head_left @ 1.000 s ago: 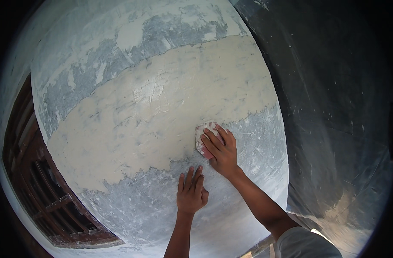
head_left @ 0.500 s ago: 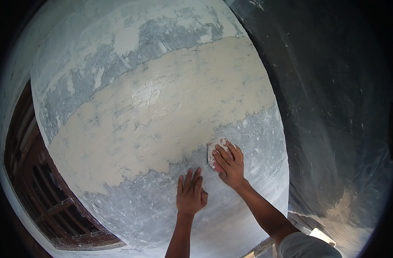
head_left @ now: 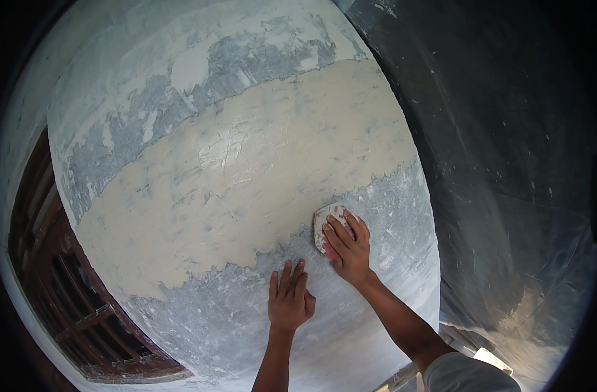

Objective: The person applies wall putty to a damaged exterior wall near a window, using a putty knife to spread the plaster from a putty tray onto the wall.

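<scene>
My right hand (head_left: 354, 253) presses a flat, angular pad (head_left: 323, 221), pinkish-red and smeared with white, against the wall, its fingers spread over the pad and the thumb at its lower edge. The pad sits at the lower border of a broad beige coat of filler (head_left: 181, 215), which looks damp and shiny near its middle. Lower and to the left, my left hand (head_left: 289, 304) rests on the rough grey wall surface (head_left: 213, 320). Its fingers are stretched out and it holds nothing. The pad's underside is hidden.
A brown wooden window frame with bars (head_left: 93, 313) is set at the left. Above the beige coat, the wall (head_left: 246, 55) is patchy grey and white. Dark sheeting (head_left: 507, 163) hangs along the right side, beyond the wall's edge.
My right hand and the pad have shifted slightly upward on the wall. My left hand stays flat in nearly the same place.
</scene>
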